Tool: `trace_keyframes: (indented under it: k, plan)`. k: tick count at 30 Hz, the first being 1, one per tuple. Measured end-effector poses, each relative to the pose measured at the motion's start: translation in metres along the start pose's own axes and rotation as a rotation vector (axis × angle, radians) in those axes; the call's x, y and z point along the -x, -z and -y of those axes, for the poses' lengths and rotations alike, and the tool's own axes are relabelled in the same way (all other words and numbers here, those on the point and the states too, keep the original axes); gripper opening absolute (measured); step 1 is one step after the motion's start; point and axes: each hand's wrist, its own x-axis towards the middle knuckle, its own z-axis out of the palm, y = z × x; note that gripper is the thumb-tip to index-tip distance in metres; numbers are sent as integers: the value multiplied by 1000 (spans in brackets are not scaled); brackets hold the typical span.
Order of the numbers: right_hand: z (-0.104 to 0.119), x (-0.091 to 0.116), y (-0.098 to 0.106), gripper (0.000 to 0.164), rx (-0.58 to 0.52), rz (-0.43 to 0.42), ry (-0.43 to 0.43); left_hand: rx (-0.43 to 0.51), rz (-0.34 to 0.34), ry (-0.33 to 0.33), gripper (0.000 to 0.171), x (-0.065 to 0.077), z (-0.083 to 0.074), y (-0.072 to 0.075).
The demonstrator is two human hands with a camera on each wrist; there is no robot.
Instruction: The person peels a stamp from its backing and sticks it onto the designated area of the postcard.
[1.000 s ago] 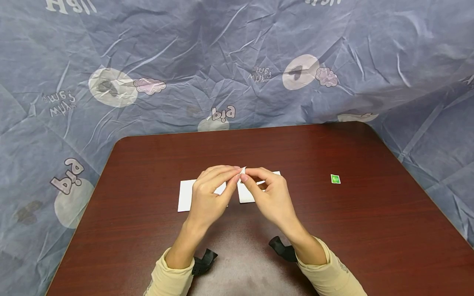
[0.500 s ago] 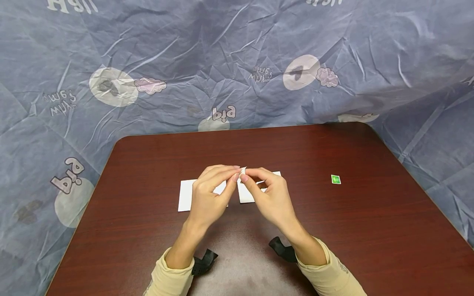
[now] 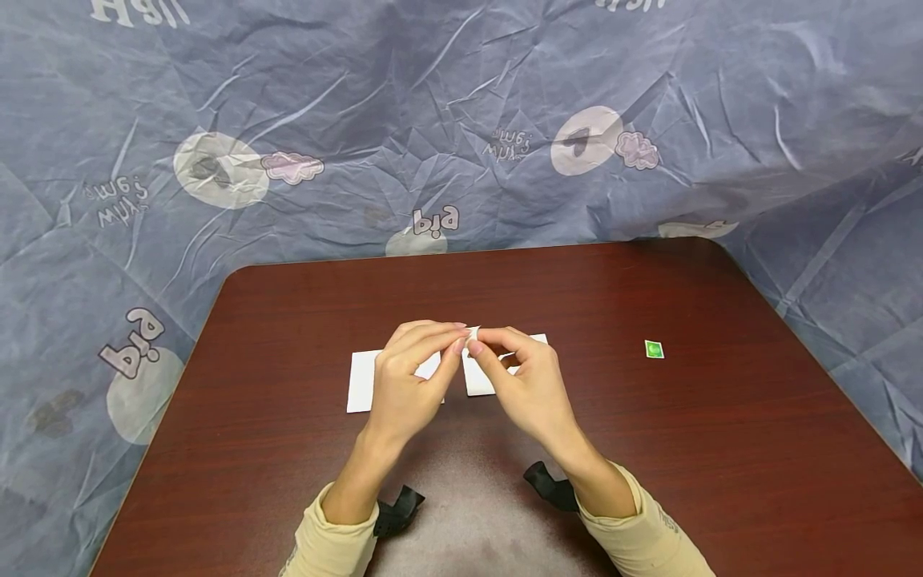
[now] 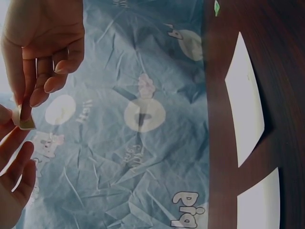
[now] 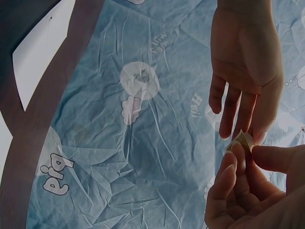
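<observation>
- A person's left hand [image 3: 413,373] and right hand [image 3: 525,377] meet above a table, both pinching one small, pale, paper-like slip [image 3: 473,333] between thumb and fingertips.
- The slip is raised in front of the person, clear of the tabletop; its corner stands up in a sharp point, and the wrist views give it an olive tinge. Whether it is one layer or two cannot be told.
- The work looks like fine fingertip handling of a thin edge. Done well, it calls for a light pinch close to that edge, steady wrists and a small, even pull, one hand anchoring as the other works.
- A hard squeeze or sudden tug could crease or tear so thin a piece, and too many fingers on its face would hide the edge.
- Below, two flat, smooth, white square-cornered cards, one at left [image 3: 362,381] and one at right [image 3: 479,381], lie side by side, apart, partly hidden by the hands.
- A small green square with a white border [image 3: 654,349] lies alone on the right of the glossy, red-brown, wood-grained table [image 3: 288,320].
- Behind hangs a crumpled blue-grey cloth [image 3: 433,96] printed with pale discs and lettering; cream sleeves [image 3: 642,525] frame the foreground.
</observation>
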Motion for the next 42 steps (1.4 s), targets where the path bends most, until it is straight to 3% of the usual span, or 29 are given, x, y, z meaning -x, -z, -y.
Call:
trace_keyframes:
  k: [20,42]
  plan:
    - [-1,0,0,11,21,-2,19,23,16,77,11,0,-2,1]
    - [0,0,0,10,57,-1,31,9,27,84,10,1,-1,0]
